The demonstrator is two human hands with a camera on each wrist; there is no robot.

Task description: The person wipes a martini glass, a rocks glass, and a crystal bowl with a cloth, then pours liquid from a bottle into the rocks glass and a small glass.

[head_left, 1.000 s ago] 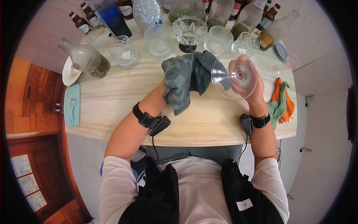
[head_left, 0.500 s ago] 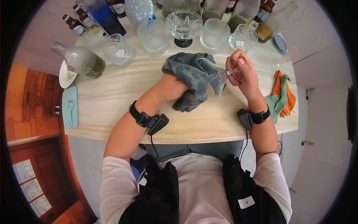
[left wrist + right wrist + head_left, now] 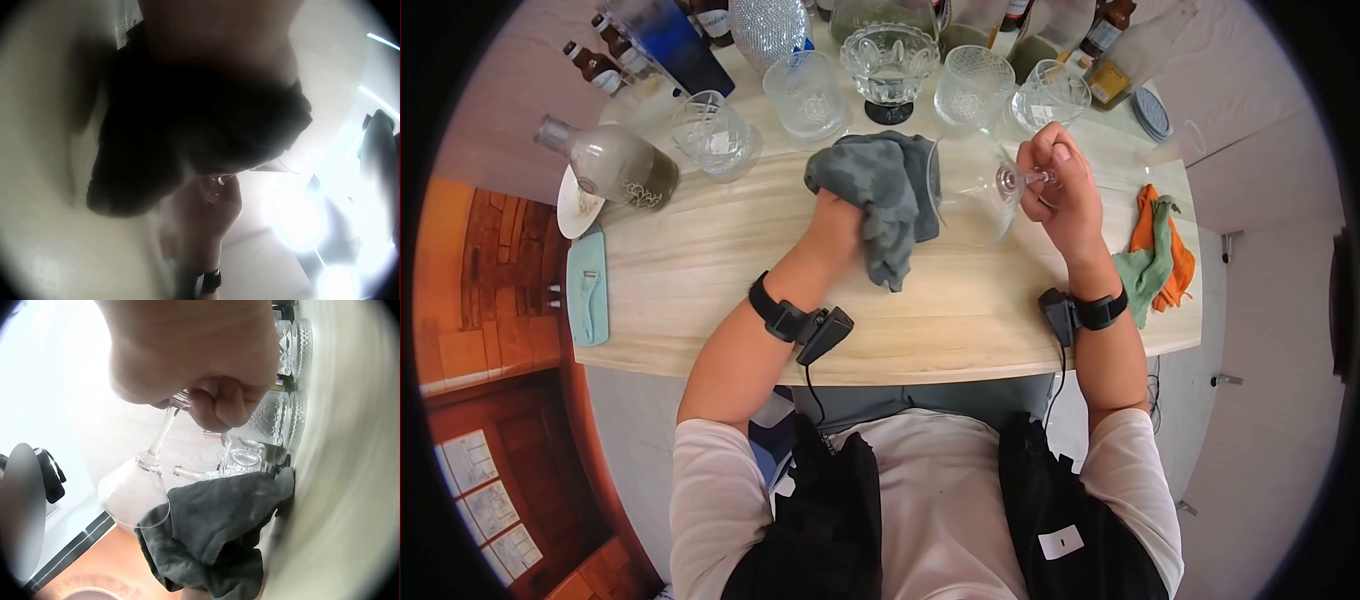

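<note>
My right hand (image 3: 1064, 195) grips a clear martini glass (image 3: 978, 190) by its stem, the wide bowl turned left toward the cloth. In the right wrist view the fingers curl round the stem near the foot, and the glass bowl (image 3: 134, 494) overlaps the cloth's edge. A dark grey patterned cloth (image 3: 878, 180) hangs bunched over my left hand (image 3: 836, 222), which holds it at the glass's rim. The cloth hides the left fingers. From the left wrist, the cloth (image 3: 187, 137) looks nearly black, with the right hand (image 3: 203, 215) beyond it.
Clear tumblers (image 3: 805, 95) and a footed glass bowl (image 3: 888, 65) line the back, with several bottles behind. A round flask (image 3: 622, 165) leans on a plate (image 3: 578, 212) at left, by a teal board (image 3: 587, 300) with a peeler. Orange and green cloths (image 3: 1160, 250) lie at right.
The glass has turned from its mouth facing up to lying sideways, bowl to the left. The cloth, against the bowl half a second ago, has drawn left to the rim with my left hand.
</note>
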